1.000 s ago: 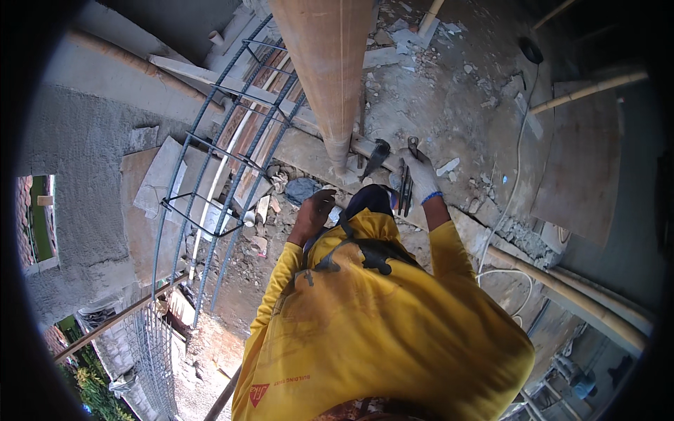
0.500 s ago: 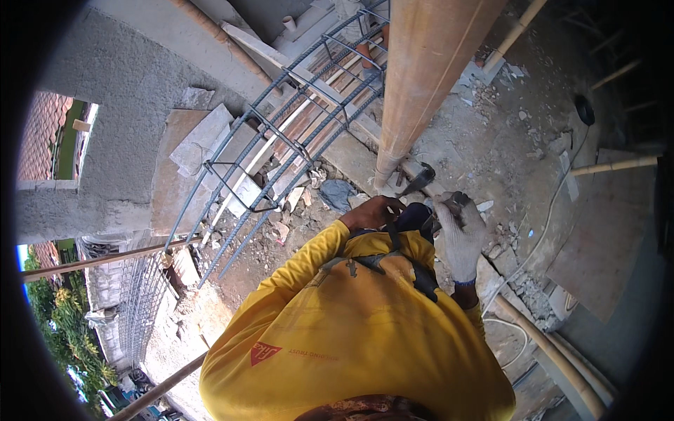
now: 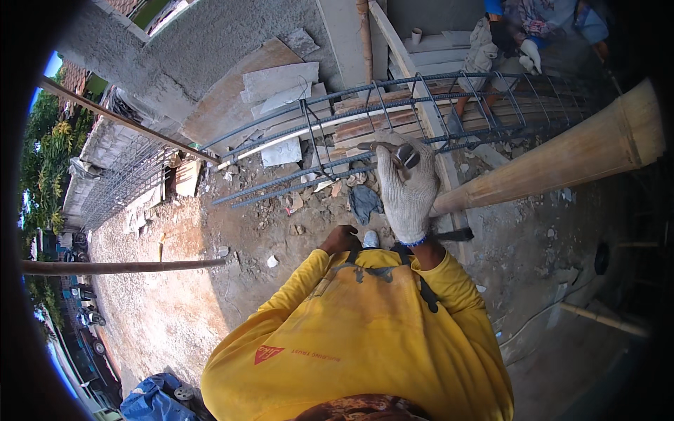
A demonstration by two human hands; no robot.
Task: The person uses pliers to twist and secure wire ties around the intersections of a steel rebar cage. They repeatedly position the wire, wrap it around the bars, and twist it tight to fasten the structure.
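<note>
My right hand (image 3: 406, 186), in a white knitted glove, is raised in front of the rebar cage (image 3: 319, 119). Its fingers are closed around dark metal pincers (image 3: 405, 156), partly hidden by the glove. From this view I cannot tell whether the tool touches the steel. Bare and low by my waist, my left hand (image 3: 340, 239) has curled fingers; whatever may be inside them is hidden. The cage, long ribbed bars with square stirrups, runs from the left toward the far right.
A thick bamboo pole (image 3: 540, 154) slants up right beside my right hand. Another person (image 3: 537, 35) with white gloves is beyond the cage at the far right. Broken boards (image 3: 281, 84) lean at the wall. Rubble and a grey rag (image 3: 365, 203) lie on the ground.
My view has turned to the right. My right hand has risen from my waist toward the cage with the pincers in it. My left hand stays low by my waist.
</note>
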